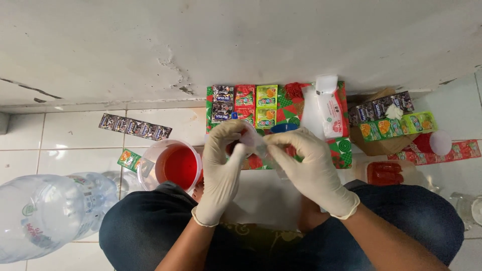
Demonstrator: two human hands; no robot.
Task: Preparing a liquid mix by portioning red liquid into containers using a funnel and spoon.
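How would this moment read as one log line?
left hand: gloved, pinching clear plastic bag | right hand: gloved, same bag | pitcher: red liquid, left

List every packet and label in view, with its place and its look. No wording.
Dark sachet strip: floor tiles at left, long and flat.
Sachets on the patterned box: dark, red and green squares in rows.
Wet-wipes pack: right of them, white with red.
Sachet strips: on brown cardboard at right, dark and green.
Water bottle label: lower left, pale.

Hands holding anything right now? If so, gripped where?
Both gloved hands pinch a small clear plastic bag between them: left hand at its left edge, right hand at its right edge. Its contents cannot be told.
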